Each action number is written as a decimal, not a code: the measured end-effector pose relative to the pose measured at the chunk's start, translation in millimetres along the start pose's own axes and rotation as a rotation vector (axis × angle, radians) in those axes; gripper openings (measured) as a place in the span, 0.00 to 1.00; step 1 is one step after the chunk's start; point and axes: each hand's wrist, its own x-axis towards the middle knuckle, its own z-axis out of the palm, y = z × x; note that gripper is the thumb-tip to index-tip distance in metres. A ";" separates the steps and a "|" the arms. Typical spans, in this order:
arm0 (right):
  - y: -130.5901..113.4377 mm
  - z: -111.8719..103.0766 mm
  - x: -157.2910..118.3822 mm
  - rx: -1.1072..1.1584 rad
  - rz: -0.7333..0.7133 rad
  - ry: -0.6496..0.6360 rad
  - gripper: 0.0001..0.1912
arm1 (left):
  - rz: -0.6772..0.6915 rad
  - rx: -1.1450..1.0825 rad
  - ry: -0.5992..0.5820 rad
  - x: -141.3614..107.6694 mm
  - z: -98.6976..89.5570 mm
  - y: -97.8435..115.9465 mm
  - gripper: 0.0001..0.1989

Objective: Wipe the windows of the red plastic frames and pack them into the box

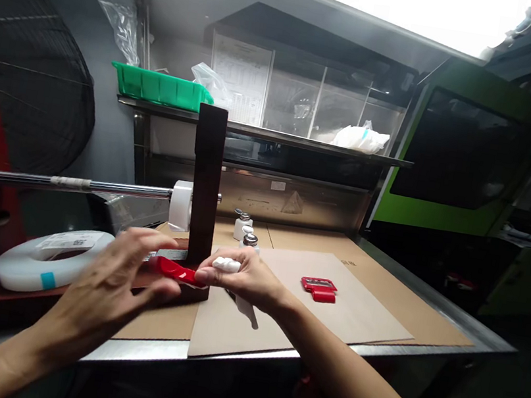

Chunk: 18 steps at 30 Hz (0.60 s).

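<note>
A glossy red part [175,270] is pinched at its right end by my right hand [244,275], which also has a crumpled white cloth tucked in its fingers [226,264]. My left hand [121,277] is beside the part's left end, thumb and fingers spread apart around it; whether it touches the part cannot be made out. Another red part [319,288], with a dark slot along its top, lies on the cardboard sheet [277,320] to the right of my hands.
Behind my hands rises a dark upright post [206,183] with a white roll [181,206] on a metal rod. A large roll of clear film [19,265] lies at the left. Two metal-topped bottles [243,225] stand behind. A green tray [162,88] sits on the shelf.
</note>
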 end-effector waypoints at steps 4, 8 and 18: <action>12.7 14.3 11.1 -0.347 -0.250 0.095 0.16 | -0.560 -0.261 -0.012 1.6 -2.4 -9.7 0.30; 24.9 31.7 24.6 -0.474 -0.347 0.027 0.14 | -0.646 -0.411 -0.060 2.3 7.1 -23.0 0.28; 46.5 25.9 68.2 0.055 0.120 0.344 0.20 | -0.616 -0.214 0.032 8.2 -1.0 -57.6 0.16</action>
